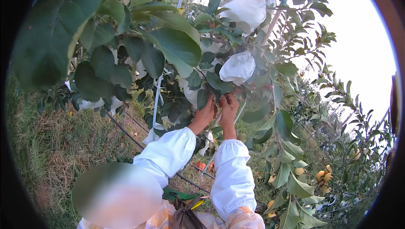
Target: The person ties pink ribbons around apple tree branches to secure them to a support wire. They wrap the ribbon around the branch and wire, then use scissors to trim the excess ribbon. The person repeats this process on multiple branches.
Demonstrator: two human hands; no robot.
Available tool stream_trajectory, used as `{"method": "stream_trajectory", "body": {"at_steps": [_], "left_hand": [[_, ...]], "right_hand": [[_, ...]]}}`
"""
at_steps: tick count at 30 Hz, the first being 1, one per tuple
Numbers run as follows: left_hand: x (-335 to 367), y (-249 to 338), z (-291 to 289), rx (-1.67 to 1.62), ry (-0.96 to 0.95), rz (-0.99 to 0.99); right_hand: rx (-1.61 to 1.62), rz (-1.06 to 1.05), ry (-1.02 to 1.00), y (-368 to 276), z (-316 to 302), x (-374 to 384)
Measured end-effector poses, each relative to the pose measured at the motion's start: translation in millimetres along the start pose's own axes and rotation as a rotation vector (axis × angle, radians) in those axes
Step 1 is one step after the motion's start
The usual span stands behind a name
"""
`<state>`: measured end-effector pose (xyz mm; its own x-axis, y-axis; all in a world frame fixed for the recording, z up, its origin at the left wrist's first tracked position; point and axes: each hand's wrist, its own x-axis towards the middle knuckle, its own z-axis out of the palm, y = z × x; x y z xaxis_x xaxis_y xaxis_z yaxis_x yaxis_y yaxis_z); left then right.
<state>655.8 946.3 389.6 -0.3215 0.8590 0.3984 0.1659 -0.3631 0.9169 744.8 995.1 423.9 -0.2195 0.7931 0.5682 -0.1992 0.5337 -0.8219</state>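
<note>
- Open-air orchard; dry green-brown grass [63,153] at left, bright sky at upper right.
- Left: broad dark-green leaves [46,30] close to the lens; behind, a thin black hose-like line [120,127] slants over the grass.
- Left of the hands: narrow pale strap [157,98] hanging in the foliage.
- Centre: left hand [206,114], white sleeve, beside right hand [229,107]. Fingers of both bent and drawn together among leaves; cannot tell how far they are closed or what they hold.
- Crumpled white pouch-like bag [237,67] in the branches just above the hands, contents hidden.
- Larger white rounded bag [247,11] higher up, already in place; contents also hidden.
- Far right: bare yellow round fruits [325,175], uncovered. Handwork at centre looks unfinished, in my judgement; amount left unclear.
</note>
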Motion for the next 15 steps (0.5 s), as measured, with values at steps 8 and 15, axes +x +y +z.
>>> {"method": "stream_trajectory", "body": {"at_steps": [8,15], "left_hand": [[14,-22,-8,0.023,-0.067,0.058],[-4,13,-23,0.001,-0.041,0.053]], "right_hand": [[-0.160,-0.190,0.030,12,9,0],[-0.061,-0.046,0.177,3,18,-15]]}}
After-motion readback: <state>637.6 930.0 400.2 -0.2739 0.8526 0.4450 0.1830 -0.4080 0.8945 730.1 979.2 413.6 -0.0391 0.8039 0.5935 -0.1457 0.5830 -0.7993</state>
